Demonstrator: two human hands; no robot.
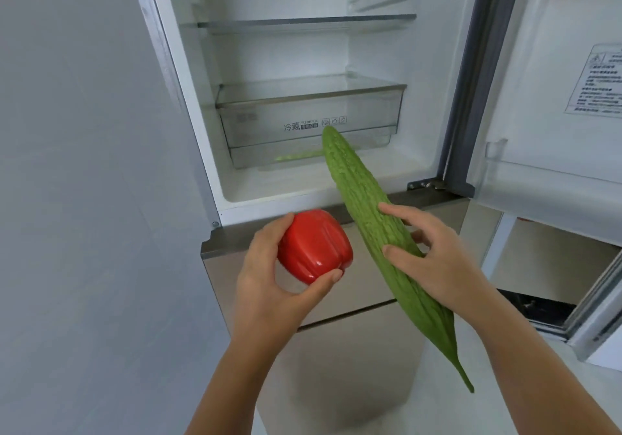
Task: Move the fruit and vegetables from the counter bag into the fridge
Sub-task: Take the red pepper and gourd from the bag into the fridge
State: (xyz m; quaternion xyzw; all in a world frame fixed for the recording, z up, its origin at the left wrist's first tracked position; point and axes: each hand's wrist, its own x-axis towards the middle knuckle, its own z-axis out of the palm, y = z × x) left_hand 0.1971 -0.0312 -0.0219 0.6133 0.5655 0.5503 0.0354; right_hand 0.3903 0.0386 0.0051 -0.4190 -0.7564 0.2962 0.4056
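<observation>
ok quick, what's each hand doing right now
Left hand: closed, holding the red pepper.
Right hand: closed, holding the bitter gourd.

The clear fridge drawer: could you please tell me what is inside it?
Through the clear drawer only a faint green streak shows near the bottom; vegetable or reflection, I cannot tell. The bitter gourd held by the right hand hides part of its front.

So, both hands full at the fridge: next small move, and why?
Probably lift the gourd over the drawer rim and lay it in. The right hand holds it with the tip at the drawer front, the drawer looks open on top, and the left hand is full with the pepper.
</observation>
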